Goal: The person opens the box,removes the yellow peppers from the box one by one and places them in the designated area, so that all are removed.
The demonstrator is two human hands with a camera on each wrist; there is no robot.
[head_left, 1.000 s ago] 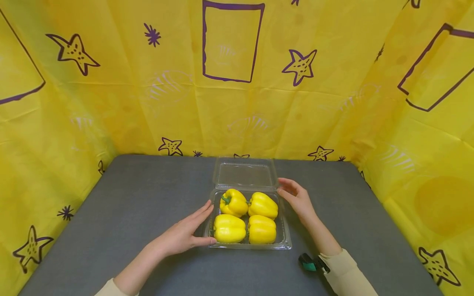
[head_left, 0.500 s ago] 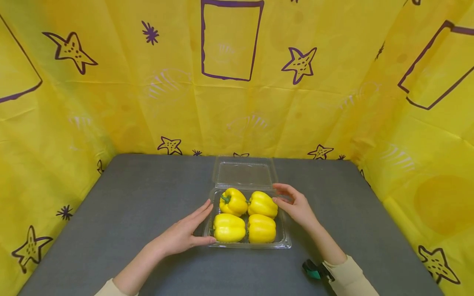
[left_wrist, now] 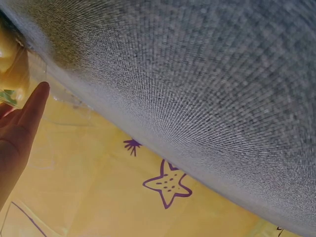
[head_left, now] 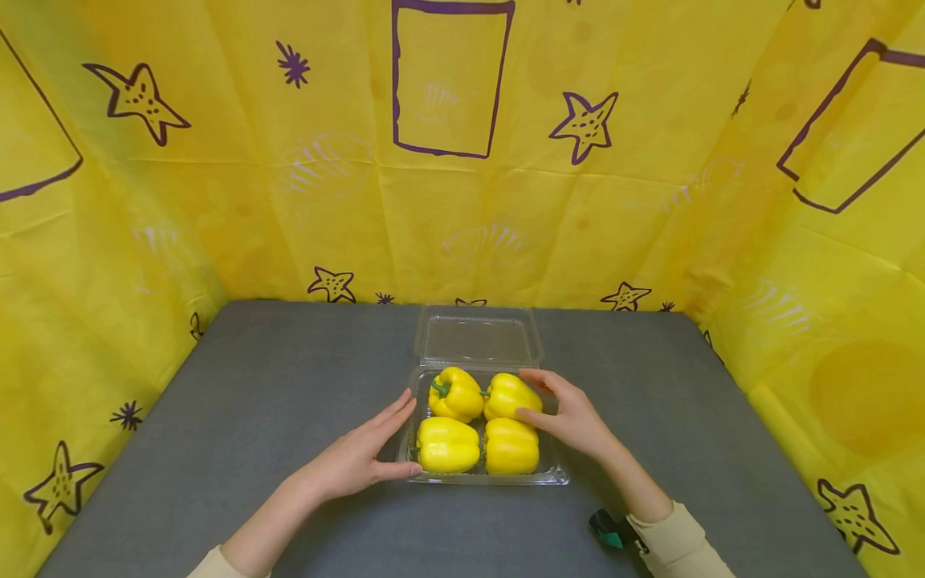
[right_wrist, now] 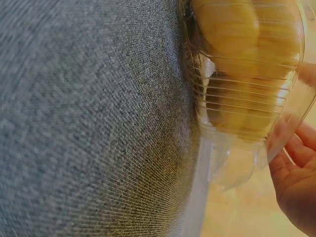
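We are resting our left hand [head_left: 357,459], fingers straight, against the left wall of the clear box [head_left: 552,470] (lid [head_left: 478,339] lying open behind it) in the middle of the grey table [head_left: 238,401]. Our right hand [head_left: 571,416] is curling thumb and fingers around the back right pepper [head_left: 509,395], touching it.

1. In the left wrist view, the left hand [left_wrist: 17,123] is cut off by the left edge; only one fingertip and part of the palm show.
2. In the right wrist view, the right hand [right_wrist: 296,182] is cut off at the right edge, and its fingertips cannot be seen.
3. There, the peppers [right_wrist: 237,29] show only as blurred yellow shapes through the clear plastic box [right_wrist: 247,113].
4. In the head view, a small green and black device [head_left: 610,531] by the right cuff is too small to identify.
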